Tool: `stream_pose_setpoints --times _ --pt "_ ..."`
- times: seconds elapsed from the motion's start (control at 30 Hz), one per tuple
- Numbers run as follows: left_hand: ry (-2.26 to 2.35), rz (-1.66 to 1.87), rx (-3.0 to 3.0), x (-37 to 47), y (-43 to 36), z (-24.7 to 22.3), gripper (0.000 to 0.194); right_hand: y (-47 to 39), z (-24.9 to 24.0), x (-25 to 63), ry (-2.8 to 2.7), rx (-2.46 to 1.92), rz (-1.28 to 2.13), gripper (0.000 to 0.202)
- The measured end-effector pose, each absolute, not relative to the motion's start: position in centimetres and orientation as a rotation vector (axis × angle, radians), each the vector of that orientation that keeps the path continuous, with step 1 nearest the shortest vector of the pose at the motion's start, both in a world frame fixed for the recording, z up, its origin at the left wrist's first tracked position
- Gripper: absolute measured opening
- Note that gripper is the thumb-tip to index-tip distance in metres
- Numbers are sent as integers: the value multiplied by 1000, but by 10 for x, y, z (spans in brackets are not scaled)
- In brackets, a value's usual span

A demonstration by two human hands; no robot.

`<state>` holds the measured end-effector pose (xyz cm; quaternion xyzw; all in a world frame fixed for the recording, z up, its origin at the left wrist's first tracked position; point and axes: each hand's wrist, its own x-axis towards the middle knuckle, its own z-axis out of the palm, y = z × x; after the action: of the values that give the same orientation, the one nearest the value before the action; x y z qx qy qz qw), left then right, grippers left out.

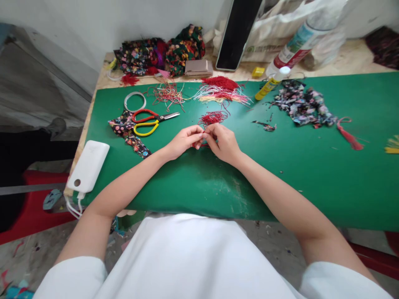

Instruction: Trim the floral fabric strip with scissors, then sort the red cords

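Observation:
My left hand [186,141] and my right hand [223,142] meet fingertip to fingertip above the green table mat [174,182]. Both are closed in a pinch on a thin red cord [205,145], of which only short bits show below the fingers. Just beyond my fingertips lies a small heap of dark red cords [213,118]. To the left, scissors [157,120] with one red and one yellow handle rest partly over a strip of floral cloth [127,133].
Behind are a tape roll [135,94], cut cords [168,94], red and white strands [221,89], a glue bottle [272,84] and a leaning phone [238,33]. Floral scraps [304,104] and a red tassel [349,135] lie right; a white power bank [89,166] sits left.

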<state>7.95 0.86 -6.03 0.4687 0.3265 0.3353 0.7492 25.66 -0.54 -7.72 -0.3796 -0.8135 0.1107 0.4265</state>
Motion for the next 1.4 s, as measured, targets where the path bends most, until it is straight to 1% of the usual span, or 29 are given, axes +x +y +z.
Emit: stream_pose_setpoints --times 0.17,0.43,0.6,0.83,1.1,1.4 --pt "700 745 1016 80 9 -61 16 -5 -77 256 -2026 -915 255 15" --pt "719 729 1034 80 10 -62 20 -5 -77 257 -2027 -933 302 16" --pt "728 734 1034 80 10 -61 17 -5 -79 256 -2014 -965 342 20" --pt "718 740 1034 80 10 -61 19 -6 -79 257 -1983 -975 387 25" --pt "680 759 1036 80 10 -63 27 -6 -80 257 -1944 -996 477 30" --pt "688 741 1078 80 10 -63 29 -5 -80 255 -1927 -1023 503 33"
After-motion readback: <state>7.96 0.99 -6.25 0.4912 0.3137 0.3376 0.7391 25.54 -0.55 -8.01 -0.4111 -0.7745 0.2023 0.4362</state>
